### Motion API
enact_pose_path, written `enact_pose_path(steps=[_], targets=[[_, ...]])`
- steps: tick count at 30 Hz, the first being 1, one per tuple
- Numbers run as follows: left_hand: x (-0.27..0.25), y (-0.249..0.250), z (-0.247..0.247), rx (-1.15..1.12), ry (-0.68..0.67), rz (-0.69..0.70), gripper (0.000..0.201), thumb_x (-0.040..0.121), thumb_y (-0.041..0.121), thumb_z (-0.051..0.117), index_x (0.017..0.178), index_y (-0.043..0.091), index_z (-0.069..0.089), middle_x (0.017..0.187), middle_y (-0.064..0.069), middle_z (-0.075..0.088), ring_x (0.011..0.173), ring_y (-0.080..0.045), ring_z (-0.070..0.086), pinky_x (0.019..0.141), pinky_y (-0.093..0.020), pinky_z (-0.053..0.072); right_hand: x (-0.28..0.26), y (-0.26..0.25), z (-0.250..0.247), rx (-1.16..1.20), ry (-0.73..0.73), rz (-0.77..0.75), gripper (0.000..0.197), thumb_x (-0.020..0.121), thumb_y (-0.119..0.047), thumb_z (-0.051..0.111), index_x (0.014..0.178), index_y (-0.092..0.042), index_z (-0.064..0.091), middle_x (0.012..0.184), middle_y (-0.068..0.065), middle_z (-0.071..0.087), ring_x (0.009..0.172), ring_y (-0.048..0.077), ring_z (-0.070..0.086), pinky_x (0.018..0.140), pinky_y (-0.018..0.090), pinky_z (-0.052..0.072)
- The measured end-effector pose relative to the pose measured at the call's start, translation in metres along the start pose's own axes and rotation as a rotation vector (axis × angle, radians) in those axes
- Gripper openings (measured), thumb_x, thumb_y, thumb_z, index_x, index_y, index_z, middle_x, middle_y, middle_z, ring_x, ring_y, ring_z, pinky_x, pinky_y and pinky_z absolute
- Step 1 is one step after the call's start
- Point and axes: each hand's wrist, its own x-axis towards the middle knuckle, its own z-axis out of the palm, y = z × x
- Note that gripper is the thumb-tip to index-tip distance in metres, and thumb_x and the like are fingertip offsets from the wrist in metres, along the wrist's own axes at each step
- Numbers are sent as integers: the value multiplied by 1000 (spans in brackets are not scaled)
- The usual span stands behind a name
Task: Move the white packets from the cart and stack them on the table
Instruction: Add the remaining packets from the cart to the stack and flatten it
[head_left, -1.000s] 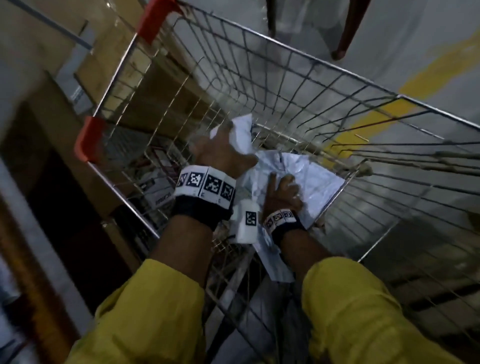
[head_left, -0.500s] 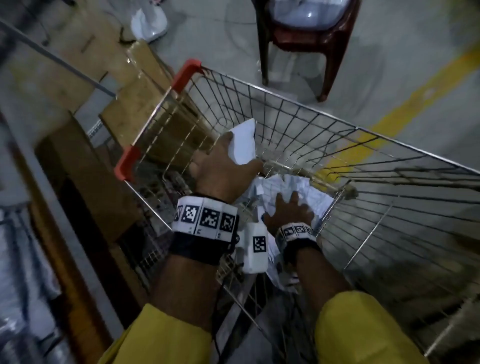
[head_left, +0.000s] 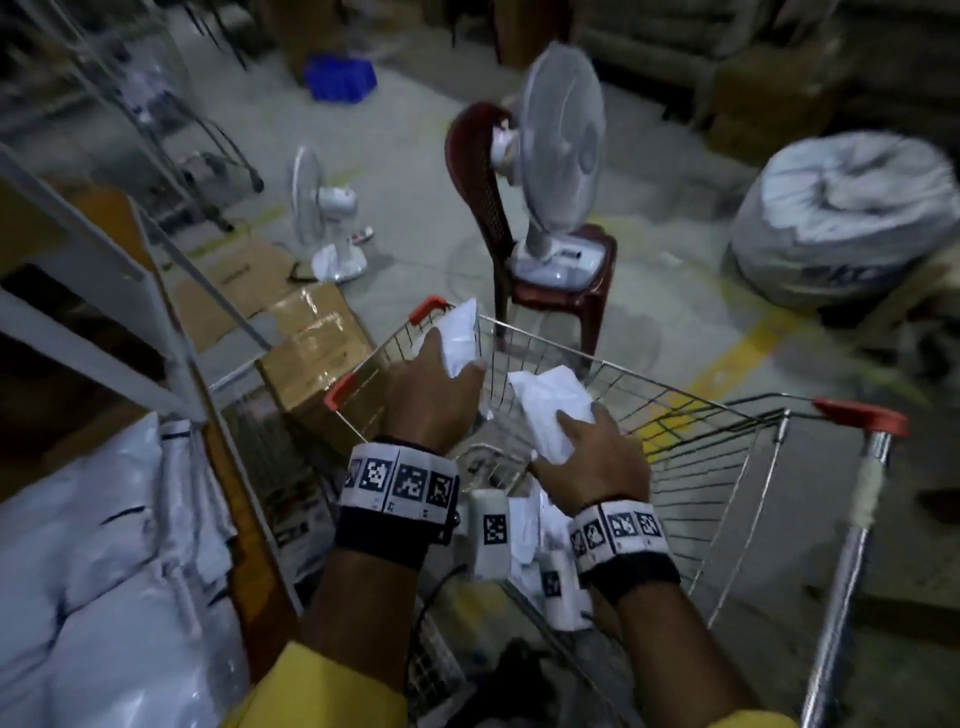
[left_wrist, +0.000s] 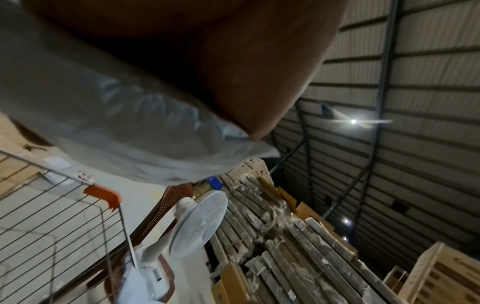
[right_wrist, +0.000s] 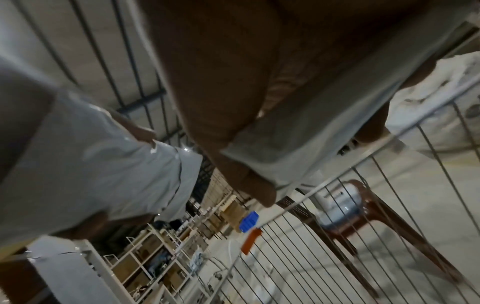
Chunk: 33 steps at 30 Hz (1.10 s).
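Each hand holds one white packet above the wire cart (head_left: 727, 441). My left hand (head_left: 434, 400) grips a white packet (head_left: 460, 338) over the cart's far left corner; in the left wrist view the thumb lies across that packet (left_wrist: 124, 123). My right hand (head_left: 587, 457) grips a second white packet (head_left: 553, 410) over the middle of the basket, and the right wrist view shows that hand's packet (right_wrist: 311, 115) under the thumb, with the other packet (right_wrist: 91, 160) off to the left. More white packets (head_left: 530, 525) lie low in the cart, partly hidden by my wrists.
A heap of white packets (head_left: 93, 571) lies at the lower left beside a metal rack frame (head_left: 104, 291). A cardboard box (head_left: 311, 353) sits left of the cart. A red chair (head_left: 550, 291) carrying a fan (head_left: 561, 150) stands just beyond it. A large white sack (head_left: 841, 218) sits far right.
Both hands have risen out of the basket, each with a packet; the right hand was down on the packets before. The head view has tilted up to show the room.
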Motion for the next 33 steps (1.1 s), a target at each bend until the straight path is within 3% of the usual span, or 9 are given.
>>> enact_pose_path(steps=[7,12,16,19,22,24,27,31,33], targets=[[-84,3,-50,-127,224,78,71,70,72,49,132,37,52,127,-7,63,115,-30,60,99,-45,50,-60,0,-66,154,221,-137,82,65,-70,57,142,-41,52,160,-3,31,128,36,51,106,46,45],[-148,5,-75,-242,377,69,86,65,79,52,143,41,47,140,-1,56,125,-24,55,104,-45,47,-111,-9,-104,252,289,-308,71,72,-60,68,138,-36,57,157,-3,37,127,35,51,105,46,46],[-214,-4,-83,-281,519,92,80,73,72,62,144,37,49,143,9,56,130,-13,53,106,-41,48,-161,-4,-117,282,312,-438,65,76,-57,69,135,-31,60,152,3,43,129,33,48,106,43,41],[-265,-14,-91,-342,639,60,65,82,53,72,140,27,56,135,16,58,118,-1,54,100,-24,47,-194,-2,-118,308,286,-505,64,79,-54,69,137,-28,59,151,6,44,132,32,47,109,44,38],[-307,-31,-101,-389,701,22,51,89,32,74,137,23,59,111,23,54,93,14,47,72,3,35,-223,-11,-116,328,262,-555,65,81,-52,66,141,-29,56,154,6,39,138,29,41,112,44,35],[-329,-46,-113,-395,737,-4,47,90,30,73,135,23,61,105,22,54,85,14,49,69,0,36,-240,-21,-112,335,230,-582,66,83,-53,64,144,-31,53,158,3,33,142,26,37,112,43,34],[-359,-72,-133,-409,810,-48,46,88,41,71,131,28,60,112,20,59,92,9,55,81,-14,47,-267,-39,-101,355,193,-650,65,83,-54,65,143,-32,53,157,1,35,139,27,40,109,42,36],[-393,-107,-162,-446,893,-56,43,91,37,71,132,30,58,110,19,60,97,0,61,63,-8,48,-302,-69,-79,369,166,-737,64,81,-53,67,140,-29,56,151,3,41,134,30,45,108,44,39],[-408,-128,-179,-450,926,-70,56,89,40,72,140,26,54,124,14,59,111,-9,58,80,-21,53,-320,-87,-68,362,144,-752,65,82,-54,67,141,-29,55,152,2,41,134,31,45,107,45,40]])
